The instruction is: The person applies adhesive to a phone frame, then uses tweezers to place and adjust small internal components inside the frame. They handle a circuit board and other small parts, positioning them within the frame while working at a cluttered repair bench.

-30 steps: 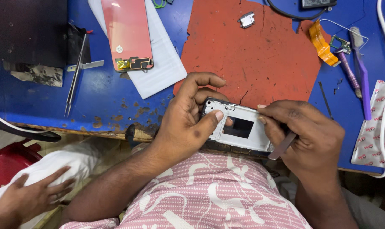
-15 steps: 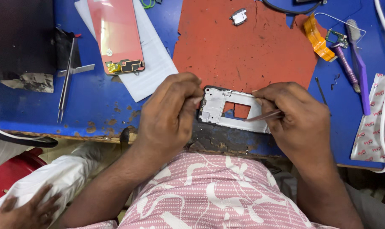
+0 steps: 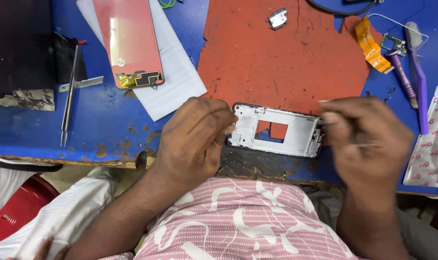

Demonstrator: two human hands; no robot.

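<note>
I have the silver phone frame [image 3: 277, 131] lying flat near the front edge of the blue counter [image 3: 98, 125], partly on the torn red mat [image 3: 286, 62] and partly over a worn black patch of the counter edge. Red mat and blue counter show through its rectangular cut-out.

Left hand [image 3: 192, 139]: grip closed on the left end of the frame, fingers curled over that short edge and touching it. I read this as holding the frame down.

Right hand [image 3: 366, 142]: at the right end of the frame, just beside or touching it. The hand is motion-blurred. Its fingers are drawn together, and a thin pale line across them may be a slim tool, but I cannot tell what it is or whether the grip actually has hold of anything.

Surroundings on the counter:
- A pink-red phone back panel [image 3: 130, 41] rests on a white paper sheet [image 3: 175, 82], well to the upper left of the frame.
- Metal tweezers [image 3: 68, 96] lie further left, beside a black slab [image 3: 19, 45].
- A small metal part [image 3: 277, 18] sits on the red mat near its top edge.
- An orange flex strip [image 3: 371, 45], a small green circuit board [image 3: 393, 44] and a purple brush [image 3: 419, 77] lie to the upper right, apart from the frame.
</note>
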